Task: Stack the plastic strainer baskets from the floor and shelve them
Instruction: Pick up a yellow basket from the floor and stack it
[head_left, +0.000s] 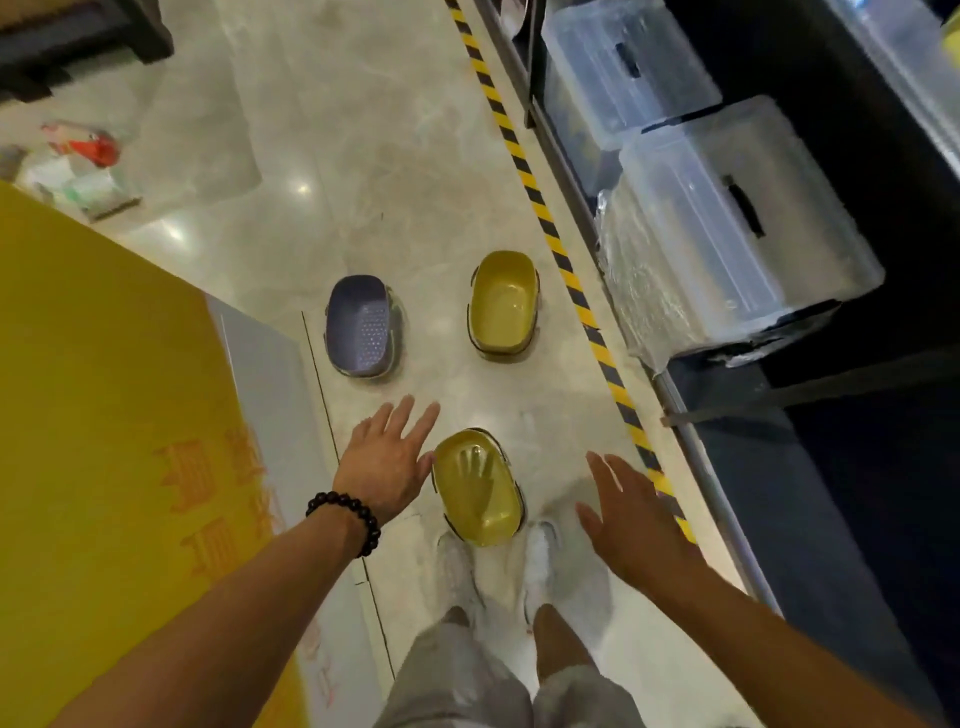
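Observation:
Three oval plastic baskets sit on the pale marble floor. A yellow basket (477, 488) lies closest, just in front of my feet. Farther off are a purple perforated strainer basket (361, 325) on the left and a second yellow basket (503, 306) on the right. My left hand (387, 457), with a dark bead bracelet on the wrist, hovers open beside the near basket's left rim, and its shadow falls inside the basket. My right hand (631, 512) is open to the right of that basket, apart from it. Neither hand holds anything.
A dark shelf unit (737, 467) runs along the right behind a yellow-black striped floor line (571, 280); it holds clear plastic storage bins (727, 234). A big yellow board (104, 441) covers the left. Packaged goods (78, 166) lie at far left.

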